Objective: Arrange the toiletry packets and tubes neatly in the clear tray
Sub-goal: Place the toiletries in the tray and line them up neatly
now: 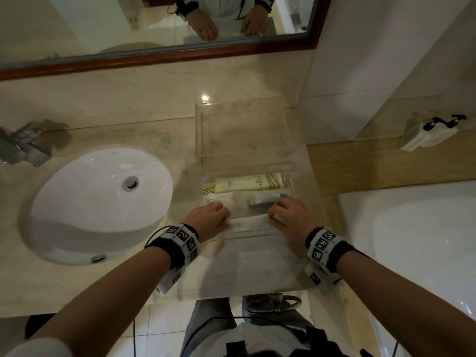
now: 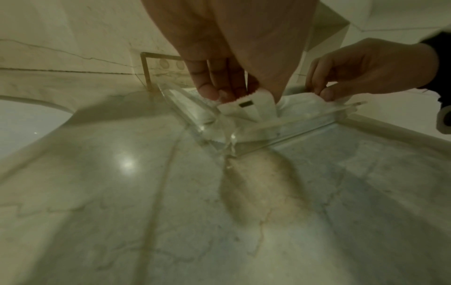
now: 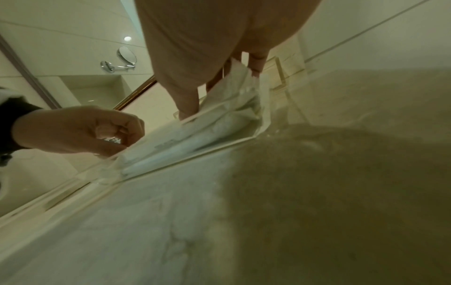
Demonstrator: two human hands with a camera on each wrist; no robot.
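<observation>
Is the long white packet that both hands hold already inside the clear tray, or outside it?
Inside. The white packet lies along the near wall of the clear tray, with left hand and right hand pinching its ends.

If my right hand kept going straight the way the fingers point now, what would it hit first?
Probably the small gray tube, lying just beyond the right hand inside the clear tray; depth is hard to judge.

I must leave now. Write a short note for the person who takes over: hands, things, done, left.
Left hand pinches the left end of the long white packet; right hand pinches its right end.
The packet lies along the near wall of the clear tray.
Done: the yellow tube and a grey-capped tube lie in the tray.
Left: settle the white packet flat, then let go.
</observation>
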